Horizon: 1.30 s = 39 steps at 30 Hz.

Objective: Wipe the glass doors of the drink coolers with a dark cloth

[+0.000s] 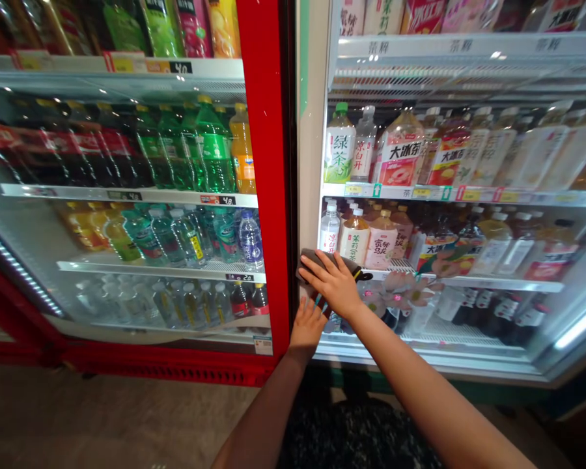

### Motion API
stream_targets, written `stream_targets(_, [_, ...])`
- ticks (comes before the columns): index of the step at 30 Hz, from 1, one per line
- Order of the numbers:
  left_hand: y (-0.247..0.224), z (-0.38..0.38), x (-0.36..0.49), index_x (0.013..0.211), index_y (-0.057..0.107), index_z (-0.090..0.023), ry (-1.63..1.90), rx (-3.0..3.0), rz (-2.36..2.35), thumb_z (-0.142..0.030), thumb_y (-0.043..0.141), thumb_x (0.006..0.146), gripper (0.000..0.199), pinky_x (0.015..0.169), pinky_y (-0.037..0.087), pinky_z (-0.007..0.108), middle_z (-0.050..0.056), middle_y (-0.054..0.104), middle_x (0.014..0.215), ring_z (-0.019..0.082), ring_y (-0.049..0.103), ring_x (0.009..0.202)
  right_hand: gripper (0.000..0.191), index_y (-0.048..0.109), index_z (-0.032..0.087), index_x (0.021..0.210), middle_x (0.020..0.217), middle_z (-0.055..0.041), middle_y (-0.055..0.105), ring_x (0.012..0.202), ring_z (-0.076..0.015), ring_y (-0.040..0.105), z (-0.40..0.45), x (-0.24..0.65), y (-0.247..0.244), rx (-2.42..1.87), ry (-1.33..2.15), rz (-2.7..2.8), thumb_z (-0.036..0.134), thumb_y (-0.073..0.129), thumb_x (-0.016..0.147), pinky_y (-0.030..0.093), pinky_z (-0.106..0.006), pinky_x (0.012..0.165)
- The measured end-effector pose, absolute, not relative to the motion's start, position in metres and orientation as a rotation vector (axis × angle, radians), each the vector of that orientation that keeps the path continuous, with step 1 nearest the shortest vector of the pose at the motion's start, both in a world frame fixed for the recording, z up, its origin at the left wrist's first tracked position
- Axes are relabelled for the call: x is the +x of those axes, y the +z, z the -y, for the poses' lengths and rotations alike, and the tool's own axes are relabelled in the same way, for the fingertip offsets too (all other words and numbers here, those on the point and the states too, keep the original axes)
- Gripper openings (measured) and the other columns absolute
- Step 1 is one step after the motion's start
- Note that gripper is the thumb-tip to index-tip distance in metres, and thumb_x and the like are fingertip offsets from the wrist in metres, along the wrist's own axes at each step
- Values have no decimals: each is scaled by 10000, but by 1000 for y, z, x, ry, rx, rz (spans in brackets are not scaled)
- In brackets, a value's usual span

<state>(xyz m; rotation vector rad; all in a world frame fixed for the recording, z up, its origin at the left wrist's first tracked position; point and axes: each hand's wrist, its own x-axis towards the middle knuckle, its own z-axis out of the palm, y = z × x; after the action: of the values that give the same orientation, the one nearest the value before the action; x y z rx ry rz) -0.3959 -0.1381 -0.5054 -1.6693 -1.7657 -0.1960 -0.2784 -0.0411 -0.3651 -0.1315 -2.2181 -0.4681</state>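
Observation:
My right hand (331,281) lies over a dark grey folded cloth (350,263), its fingers spread across it and holding it against the pale door frame of the right drinks cooler. The cloth has a yellow edge and a small black loop at its right end. Just below, my left hand (308,327) rests with fingers stretched upward on the same pale frame (310,215), close beside the red frame of the left cooler. No object shows in the left hand. My fingertips partly overlap the cloth's lower side, and what lies under the right palm is hidden.
Left of my hands stands a red-framed cooler (266,195) with shelves of bottled drinks. Behind the right cooler's glass are tea bottles (355,238) and several others. Flower pictures (403,291) decorate that glass. A brown floor (127,417) lies below.

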Motion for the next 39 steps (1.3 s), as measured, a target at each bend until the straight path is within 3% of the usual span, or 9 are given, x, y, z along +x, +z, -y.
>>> stream_targets(6, [-512,140,-399,1544,409,-289,-182,-1686,1789,-282,652,922,667,1237,239,634,105,339,1647,321,267,1539,506,583,277,1427,1546,-42,516,1582,-278,103,32,-239,-408,-355,-391,2049,129,515,948,152,-585,1263])
stream_targets(11, [-510,141,-400,1516,453,-296,-136,-1746,1831,-429,773,828,770,1239,199,654,116,335,1643,352,242,1538,542,572,348,1430,1545,-1,518,1562,-252,213,22,-235,-414,-262,-429,2134,132,512,937,150,-576,1268])
stream_targets(15, [-501,146,-397,1596,306,-286,-165,-1692,1823,-514,747,836,907,1268,177,577,114,290,1654,322,152,1560,725,421,329,1550,1633,-64,386,1548,-354,230,-4,-211,-403,-510,-386,1871,108,523,868,228,-671,1209])
stream_targets(17, [-497,147,-397,1601,287,-296,-179,-1681,1805,-538,740,834,924,1268,183,567,107,304,1648,323,169,1557,757,395,335,1565,1605,-74,429,1515,-369,305,-9,-198,-412,-577,-380,1709,115,533,854,282,-667,1187])
stream_targets(23, [-489,149,-391,1600,296,-293,-230,-1647,1767,-520,701,863,871,1274,153,563,102,321,1644,328,187,1558,730,384,397,1558,1400,21,657,1421,-234,467,-8,-192,-420,-406,-365,1825,100,486,899,299,-497,1222])
stream_targets(27, [-481,153,-382,1599,302,-280,-247,-1617,1796,-446,662,892,811,1277,95,580,100,291,1658,326,137,1569,697,369,358,1572,1503,-12,566,1502,-285,359,-27,-182,-408,-540,-359,1775,147,481,916,241,-592,1232])
stream_targets(32, [-483,151,-384,1595,321,-266,-295,-1623,1764,-372,658,884,794,1273,84,591,96,287,1662,316,81,1578,754,287,235,1608,1673,-100,271,1575,-362,77,-28,-174,-450,-688,-394,1779,167,546,903,245,-703,1195])
stream_targets(36, [-485,147,-386,1598,306,-271,-329,-1603,1752,-310,644,884,791,1269,48,596,83,294,1660,287,50,1581,741,404,331,1550,1639,-19,374,1584,-287,64,-31,-173,-452,-496,-507,1978,51,510,872,161,-637,1252])
stream_targets(39, [-484,147,-385,1611,257,-280,-326,-1593,1778,-312,639,893,814,1258,17,618,86,262,1668,285,35,1580,773,344,362,1578,1653,-18,346,1582,-297,86,-50,-159,-430,-582,-467,1952,53,483,883,156,-672,1237])
